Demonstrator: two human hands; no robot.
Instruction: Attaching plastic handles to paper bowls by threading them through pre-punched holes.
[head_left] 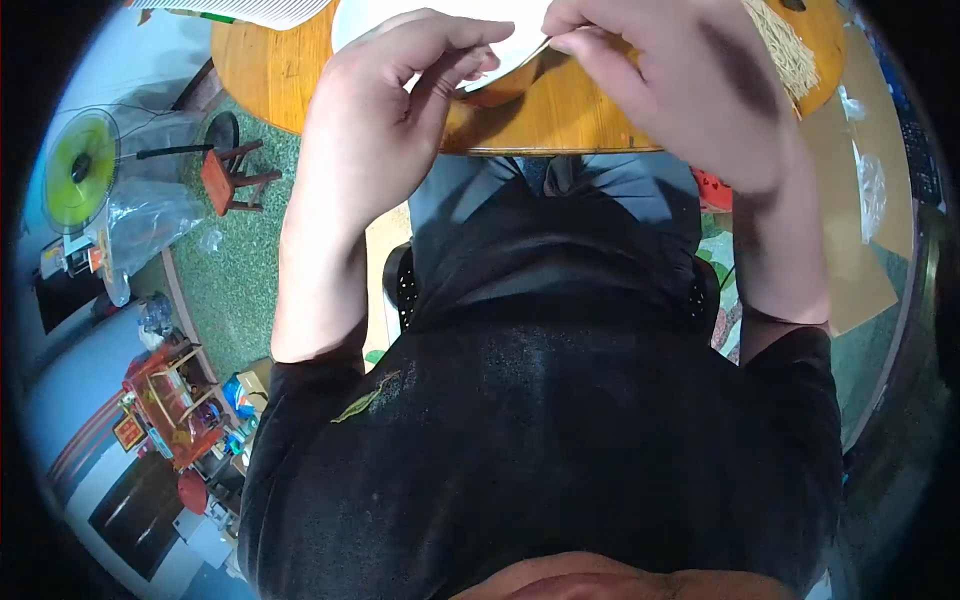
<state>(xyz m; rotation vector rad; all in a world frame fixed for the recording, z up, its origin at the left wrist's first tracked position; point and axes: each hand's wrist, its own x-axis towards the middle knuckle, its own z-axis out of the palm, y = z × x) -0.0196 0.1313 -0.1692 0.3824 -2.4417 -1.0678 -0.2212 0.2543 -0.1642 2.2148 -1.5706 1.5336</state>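
Both my hands are over the near edge of a round wooden table [290, 75], in front of a white plate-like surface [385, 18] that the top of the view cuts off. My right hand [670, 80] pinches a thin pale stick [542, 48] between thumb and forefinger, its tip pointing down toward the left. Facing it, my left hand [390, 95] is curved, forefinger stretched toward the right hand and the other fingertips a little apart from it. Nothing shows between the left fingers. A heap of similar thin pale sticks [782, 50] lies on the table beyond my right wrist.
White lined sheets [245, 10] lie at the table's far left. On the floor to the left stand a small red-brown stool [228, 178] and a green fan [82, 170]. Flattened cardboard [850, 270] is at right. A green leaf [358, 408] clings to my dark shirt.
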